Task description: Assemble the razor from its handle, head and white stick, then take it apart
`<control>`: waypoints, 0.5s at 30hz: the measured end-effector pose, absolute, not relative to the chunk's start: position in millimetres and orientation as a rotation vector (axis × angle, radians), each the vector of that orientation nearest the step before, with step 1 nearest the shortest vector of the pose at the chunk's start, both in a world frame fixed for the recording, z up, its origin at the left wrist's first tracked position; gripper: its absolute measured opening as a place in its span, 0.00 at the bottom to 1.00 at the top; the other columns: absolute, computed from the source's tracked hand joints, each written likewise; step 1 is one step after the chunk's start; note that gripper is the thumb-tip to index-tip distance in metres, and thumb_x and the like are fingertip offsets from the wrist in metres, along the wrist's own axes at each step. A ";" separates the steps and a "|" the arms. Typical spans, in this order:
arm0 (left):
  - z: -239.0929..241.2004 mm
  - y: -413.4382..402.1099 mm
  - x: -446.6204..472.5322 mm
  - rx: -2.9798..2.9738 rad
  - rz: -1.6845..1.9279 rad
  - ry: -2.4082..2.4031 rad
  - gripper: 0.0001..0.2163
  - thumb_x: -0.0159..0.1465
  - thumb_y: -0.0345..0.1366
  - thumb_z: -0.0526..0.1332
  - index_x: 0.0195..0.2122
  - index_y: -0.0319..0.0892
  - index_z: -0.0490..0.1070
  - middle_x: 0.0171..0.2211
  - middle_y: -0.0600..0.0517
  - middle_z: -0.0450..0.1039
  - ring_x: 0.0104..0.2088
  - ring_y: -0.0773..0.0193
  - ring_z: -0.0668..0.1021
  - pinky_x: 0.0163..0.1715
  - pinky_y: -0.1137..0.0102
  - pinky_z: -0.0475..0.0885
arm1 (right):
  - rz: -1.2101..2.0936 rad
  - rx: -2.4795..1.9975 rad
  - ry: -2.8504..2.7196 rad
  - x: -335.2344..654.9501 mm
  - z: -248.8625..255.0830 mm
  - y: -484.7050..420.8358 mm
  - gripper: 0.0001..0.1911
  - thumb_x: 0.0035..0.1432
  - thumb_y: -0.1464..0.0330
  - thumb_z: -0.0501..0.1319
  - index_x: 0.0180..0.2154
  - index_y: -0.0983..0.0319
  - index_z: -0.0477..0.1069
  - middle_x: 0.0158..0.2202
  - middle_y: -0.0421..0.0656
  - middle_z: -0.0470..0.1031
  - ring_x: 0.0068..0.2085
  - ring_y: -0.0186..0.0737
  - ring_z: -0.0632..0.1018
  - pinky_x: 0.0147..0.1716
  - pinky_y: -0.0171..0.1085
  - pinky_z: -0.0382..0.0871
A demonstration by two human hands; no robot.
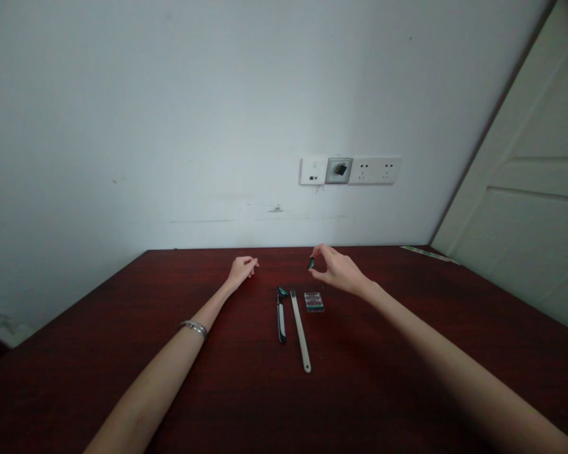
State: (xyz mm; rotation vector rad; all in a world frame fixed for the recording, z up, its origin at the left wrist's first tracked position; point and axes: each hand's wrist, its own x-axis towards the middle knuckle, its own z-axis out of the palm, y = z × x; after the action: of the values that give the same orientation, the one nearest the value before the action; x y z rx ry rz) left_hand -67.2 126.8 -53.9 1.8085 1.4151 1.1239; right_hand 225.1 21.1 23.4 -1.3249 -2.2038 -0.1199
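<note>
My right hand (337,270) hovers above the dark red table (407,353), its fingertips pinched on a small green and black piece (311,263). Just below it lies a small clear plastic case (314,301). To the case's left lie a long pale handle (300,329) and a black razor handle with a green tip (281,313), side by side. My left hand (241,270) rests on the table farther left, fingers curled loosely, holding nothing I can see. A silver bracelet (194,327) circles my left wrist.
A white wall stands right behind the table, with a row of sockets and a switch (350,171). A pale door (525,208) is at the right. A thin light strip (428,253) lies at the table's far right corner.
</note>
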 end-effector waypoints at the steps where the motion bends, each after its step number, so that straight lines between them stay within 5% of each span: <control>1: -52.9 125.6 -66.9 1.815 1.127 1.417 0.15 0.58 0.42 0.53 0.26 0.36 0.71 0.14 0.56 0.63 0.14 0.72 0.65 0.17 0.77 0.59 | -0.116 -1.311 -2.209 223.0 22.8 17.2 0.17 0.51 0.61 0.59 0.42 0.58 0.60 0.42 0.45 0.71 0.35 0.40 0.74 0.30 0.35 0.63; 9: -34.3 120.1 -66.8 1.891 1.133 1.452 0.13 0.53 0.41 0.58 0.23 0.36 0.74 0.16 0.53 0.68 0.20 0.68 0.70 0.23 0.75 0.61 | -0.051 -1.296 -2.196 219.3 11.3 7.8 0.16 0.51 0.62 0.59 0.41 0.58 0.59 0.40 0.43 0.71 0.35 0.39 0.74 0.27 0.34 0.62; 15: 2.4 94.5 -48.4 1.842 0.816 1.294 0.13 0.53 0.41 0.60 0.30 0.36 0.76 0.21 0.51 0.72 0.17 0.74 0.62 0.16 0.76 0.52 | 0.021 -1.254 -2.210 219.6 13.4 5.6 0.18 0.51 0.64 0.59 0.43 0.58 0.58 0.42 0.44 0.71 0.34 0.38 0.74 0.29 0.35 0.65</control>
State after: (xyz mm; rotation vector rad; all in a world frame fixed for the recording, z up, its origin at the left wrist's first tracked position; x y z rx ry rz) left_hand -48.4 94.5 2.4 1.8417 1.2935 0.8160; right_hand 219.6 5.6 13.4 -1.2542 -2.2096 0.0208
